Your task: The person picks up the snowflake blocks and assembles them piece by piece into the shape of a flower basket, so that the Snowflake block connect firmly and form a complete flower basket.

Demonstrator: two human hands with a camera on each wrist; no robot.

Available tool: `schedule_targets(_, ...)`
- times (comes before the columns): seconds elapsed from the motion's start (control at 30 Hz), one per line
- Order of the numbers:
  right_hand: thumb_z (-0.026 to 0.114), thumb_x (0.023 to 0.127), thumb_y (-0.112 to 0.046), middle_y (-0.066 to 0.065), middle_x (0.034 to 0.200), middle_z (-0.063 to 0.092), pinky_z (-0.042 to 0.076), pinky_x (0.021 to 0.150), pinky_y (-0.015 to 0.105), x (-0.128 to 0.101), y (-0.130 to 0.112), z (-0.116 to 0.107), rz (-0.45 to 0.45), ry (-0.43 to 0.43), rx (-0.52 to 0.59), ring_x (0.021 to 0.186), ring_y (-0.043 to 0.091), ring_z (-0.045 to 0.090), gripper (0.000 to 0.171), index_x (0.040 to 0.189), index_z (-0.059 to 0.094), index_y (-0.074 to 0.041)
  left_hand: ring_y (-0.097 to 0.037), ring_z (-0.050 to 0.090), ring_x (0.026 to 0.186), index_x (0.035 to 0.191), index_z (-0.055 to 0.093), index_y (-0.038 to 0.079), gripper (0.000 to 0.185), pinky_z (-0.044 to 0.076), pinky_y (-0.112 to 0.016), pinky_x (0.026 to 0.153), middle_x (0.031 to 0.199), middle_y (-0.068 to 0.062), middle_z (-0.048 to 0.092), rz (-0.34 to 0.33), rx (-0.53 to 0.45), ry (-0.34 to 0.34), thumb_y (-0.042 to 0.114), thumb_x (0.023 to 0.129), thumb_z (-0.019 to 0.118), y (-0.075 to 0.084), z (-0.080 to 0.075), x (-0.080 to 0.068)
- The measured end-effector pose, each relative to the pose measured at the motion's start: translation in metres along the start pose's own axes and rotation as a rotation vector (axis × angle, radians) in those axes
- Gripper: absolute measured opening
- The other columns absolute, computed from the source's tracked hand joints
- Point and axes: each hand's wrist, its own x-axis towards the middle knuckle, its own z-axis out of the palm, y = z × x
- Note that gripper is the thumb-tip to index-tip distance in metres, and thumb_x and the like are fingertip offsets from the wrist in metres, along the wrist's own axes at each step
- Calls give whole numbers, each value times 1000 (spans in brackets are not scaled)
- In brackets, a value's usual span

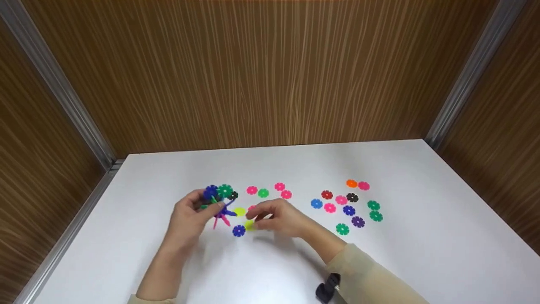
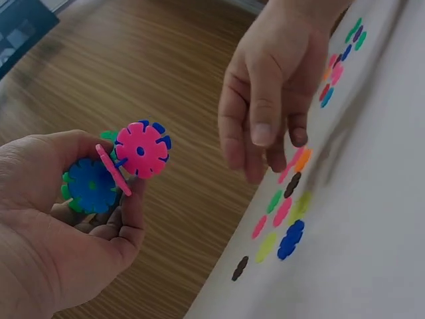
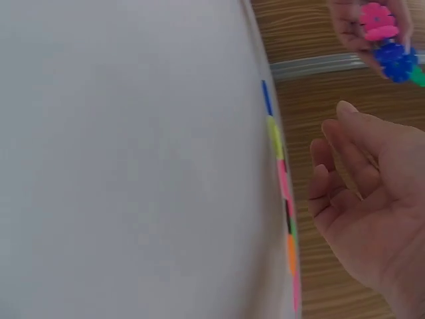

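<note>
Your left hand (image 1: 190, 215) grips the joined disc cluster (image 1: 218, 198) up off the surface (image 1: 422, 253), slots exposed, while your right hand (image 1: 278, 217), fingers relaxed and holding nothing, hovers over the yellow disc (image 1: 249, 225).

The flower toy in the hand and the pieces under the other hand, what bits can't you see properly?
- Flower cluster: head view, the left hand covers its near side, so the piece count is unclear.
- Yellow piece: head view, the right hand hides most of it; whether the fingers touch it cannot be told.
- Loose pieces on the table: right wrist view, seen edge-on, shapes lost.
- Cluster: right wrist view, cut by the top edge.
</note>
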Motion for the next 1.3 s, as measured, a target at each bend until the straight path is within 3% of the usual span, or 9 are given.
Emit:
schedule_targets(0.17, 83, 93, -8, -6, 122, 77, 54, 104, 34, 21, -1, 20, 34, -40, -72, 117, 15, 68, 33, 125, 79, -15, -24, 65, 120, 134, 64, 5, 41, 50, -34, 108, 129, -14, 67, 13, -35, 28, 16, 98, 78, 1, -9, 1)
schedule_targets(0.3, 85, 90, -4, -8, 120, 77, 54, 102, 27, 30, 2, 32, 7, -61, -142, 115, 9, 70, 37, 125, 80, -16, -24, 66, 119, 134, 64, 5, 41, 50, -34, 109, 128, -13, 67, 29, -44, 19, 17, 98, 79, -1, -9, 0)
schedule_targets(0.53, 85, 90, -8, -12, 109, 76, 55, 96, 21, 20, 6, 31, -24, -71, -210, 104, 4, 69, 31, 119, 81, -17, -25, 65, 118, 133, 65, 5, 40, 53, -31, 105, 128, -13, 67, 23, -48, 8, 15, 97, 79, -4, 2, -1)
schedule_targets(0.63, 83, 93, -9, -7, 104, 76, 57, 89, 23, 8, 6, 21, -31, -33, -150, 97, 8, 68, 20, 112, 82, -14, -25, 65, 116, 134, 65, 5, 41, 56, -27, 100, 127, -13, 68, 24, -41, -18, 14, 97, 79, -6, 8, -2)
schedule_targets(0.77, 78, 98, -12, 5, 101, 77, 58, 76, 26, -10, 4, 2, -29, 93, 34, 86, 15, 69, 13, 110, 82, -8, -26, 65, 110, 136, 66, 2, 41, 58, -25, 93, 123, -14, 68, 45, -33, -88, 13, 97, 78, -12, 17, -4)
schedule_targets(0.87, 75, 100, -11, 16, 104, 76, 62, 76, 28, -22, -1, -9, -43, 155, 201, 83, 20, 74, 18, 116, 79, -2, -25, 65, 107, 134, 68, 1, 40, 58, -28, 94, 118, -14, 69, 45, -19, -130, 13, 98, 77, -17, 25, -6)
schedule_targets(0.97, 71, 101, -5, 21, 106, 76, 64, 82, 34, -30, -6, -12, -75, 150, 307, 87, 22, 77, 22, 121, 76, 3, -24, 66, 106, 133, 68, 0, 40, 57, -30, 96, 117, -14, 70, 35, -2, -171, 15, 97, 78, -22, 33, -7)
schedule_targets(1.17, 69, 101, 1, 23, 104, 76, 64, 82, 34, -34, -10, -7, -95, 153, 350, 87, 17, 76, 20, 119, 74, 7, -22, 68, 103, 130, 68, -4, 40, 58, -30, 95, 118, -18, 70, 55, 5, -275, 17, 96, 78, -30, 48, -10)
schedule_targets(1.3, 70, 101, 2, 25, 103, 75, 64, 80, 32, -35, -9, -5, -97, 178, 351, 84, 16, 75, 18, 116, 75, 8, -25, 70, 111, 133, 64, -4, 42, 58, -32, 99, 125, -20, 69, 70, -28, -350, 16, 98, 76, -33, 52, -9)
